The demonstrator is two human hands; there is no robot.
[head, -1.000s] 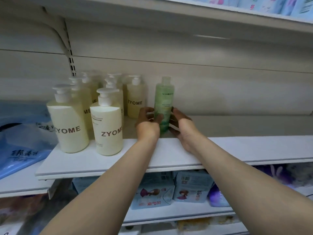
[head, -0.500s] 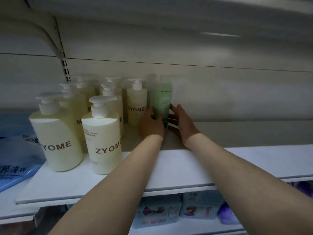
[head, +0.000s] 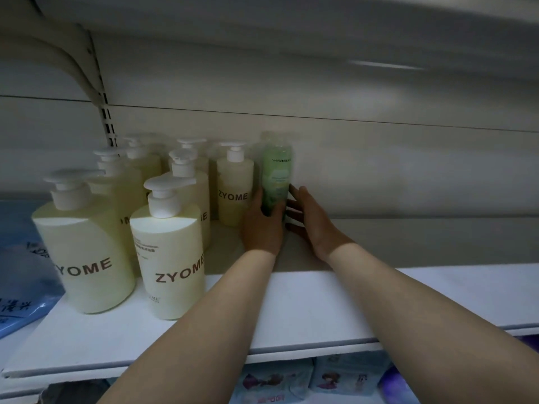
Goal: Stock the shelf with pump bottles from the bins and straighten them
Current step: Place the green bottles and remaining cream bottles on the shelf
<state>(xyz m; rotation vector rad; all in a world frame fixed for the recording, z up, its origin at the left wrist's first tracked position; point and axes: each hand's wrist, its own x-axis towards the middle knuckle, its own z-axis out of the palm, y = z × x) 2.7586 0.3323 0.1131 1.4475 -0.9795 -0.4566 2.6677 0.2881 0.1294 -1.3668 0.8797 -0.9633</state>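
Since the frame a second ago, I see the green bottle (head: 275, 179) pushed deeper onto the shelf (head: 320, 304), from near the middle of the board to almost against the back wall (head: 379, 170), and the camera has come closer and dipped, so the shelf above now fills the top of the view.

Both hands reach in from the bottom of the picture. My left hand (head: 262, 225) is wrapped around the lower left side of the green bottle, its fingers curled against it. My right hand (head: 313, 221) lies beside the bottle's right side with fingers fairly straight, the fingertips touching or nearly touching it; I cannot tell which.

The green bottle stands upright, just right of a rear cream pump bottle (head: 234, 188) marked ZYOME. To the left stands a cluster of more cream ZYOME pump bottles in rough rows, the front two (head: 84, 252) (head: 170, 258) near the shelf's front edge. They look upright, though the rows are not perfectly lined up.

My judgement: stocking is partway done. The left portion holds bottles, while the long stretch of shelf to the right has none. The green bottle seems nearly placed; more bottles and some straightening remain. The bins are not in view.
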